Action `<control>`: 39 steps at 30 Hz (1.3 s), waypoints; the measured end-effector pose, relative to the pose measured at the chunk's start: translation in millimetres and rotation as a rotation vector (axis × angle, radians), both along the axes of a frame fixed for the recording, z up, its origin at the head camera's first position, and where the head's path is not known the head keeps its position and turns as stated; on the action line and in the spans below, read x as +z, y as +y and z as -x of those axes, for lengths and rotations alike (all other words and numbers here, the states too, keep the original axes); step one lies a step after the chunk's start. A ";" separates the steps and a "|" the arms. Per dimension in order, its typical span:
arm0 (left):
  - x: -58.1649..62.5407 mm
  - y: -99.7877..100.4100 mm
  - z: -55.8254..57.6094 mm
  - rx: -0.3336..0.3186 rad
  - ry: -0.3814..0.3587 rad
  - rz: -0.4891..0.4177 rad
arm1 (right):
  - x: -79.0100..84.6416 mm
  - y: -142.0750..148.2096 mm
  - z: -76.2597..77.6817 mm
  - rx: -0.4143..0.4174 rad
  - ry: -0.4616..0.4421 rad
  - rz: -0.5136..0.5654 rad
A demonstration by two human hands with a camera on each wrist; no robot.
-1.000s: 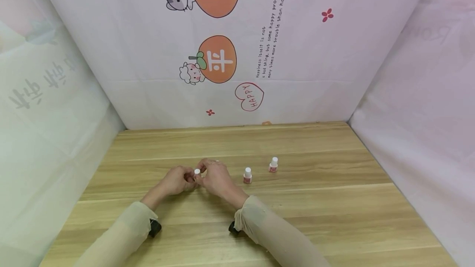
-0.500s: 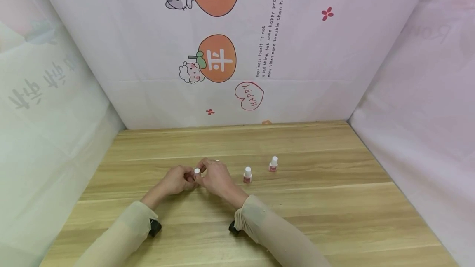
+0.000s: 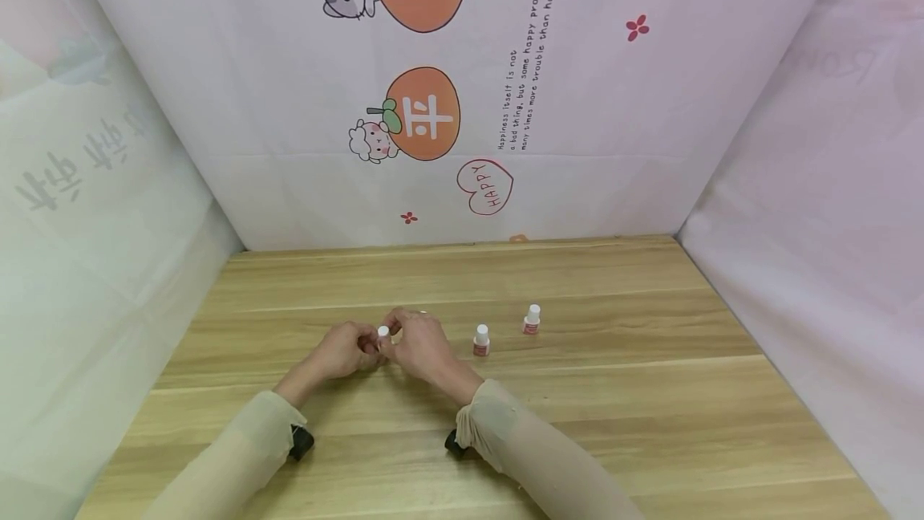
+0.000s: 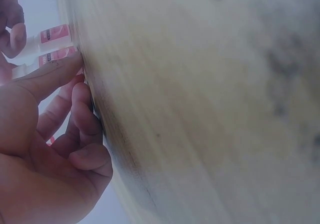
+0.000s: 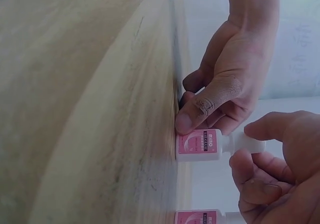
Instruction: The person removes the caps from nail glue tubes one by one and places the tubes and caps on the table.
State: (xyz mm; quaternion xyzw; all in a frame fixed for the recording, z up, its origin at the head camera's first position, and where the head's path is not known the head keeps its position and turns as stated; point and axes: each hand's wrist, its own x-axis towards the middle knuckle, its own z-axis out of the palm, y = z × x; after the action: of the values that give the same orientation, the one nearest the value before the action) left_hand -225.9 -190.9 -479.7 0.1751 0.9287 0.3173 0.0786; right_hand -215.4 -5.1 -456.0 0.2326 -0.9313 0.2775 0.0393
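A small white bottle with a pink label reading "NAIL GLUE" (image 5: 197, 145) stands upright on the table between both hands. My left hand (image 3: 342, 350) holds it low down, its thumb against the base of the bottle in the right wrist view. My right hand (image 3: 421, 347) pinches the white cap (image 5: 249, 143) between thumb and finger. In the left wrist view, my left hand (image 4: 50, 134) is beside the pink label of a bottle (image 4: 56, 55), with a second bottle (image 4: 54, 35) just beyond.
Two similar nail glue bottles stand to the right, one nearer (image 3: 481, 341) and one farther back (image 3: 532, 319). Another white cap (image 3: 423, 312) peeks out behind my right hand. White printed cloth (image 3: 592, 143) walls the wooden table (image 3: 613, 424) at the back and sides.
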 end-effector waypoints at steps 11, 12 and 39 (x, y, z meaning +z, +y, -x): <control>-0.5 -0.7 -0.5 -0.007 -0.013 -0.007 | 1.0 -0.1 -0.6 -0.001 -0.016 0.026; -1.0 -1.0 -0.6 -0.010 -0.011 -0.007 | 0.9 0.0 -0.7 -0.002 -0.013 0.023; -0.5 -0.7 -1.2 -0.029 0.021 -0.024 | 0.2 0.9 0.0 -0.003 -0.005 0.043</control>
State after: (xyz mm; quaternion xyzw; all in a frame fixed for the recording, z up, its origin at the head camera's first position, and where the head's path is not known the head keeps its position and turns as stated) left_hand -224.6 -191.6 -480.2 0.1929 0.9229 0.3255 0.0715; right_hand -215.4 -4.2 -455.9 0.2296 -0.9256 0.2978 0.0426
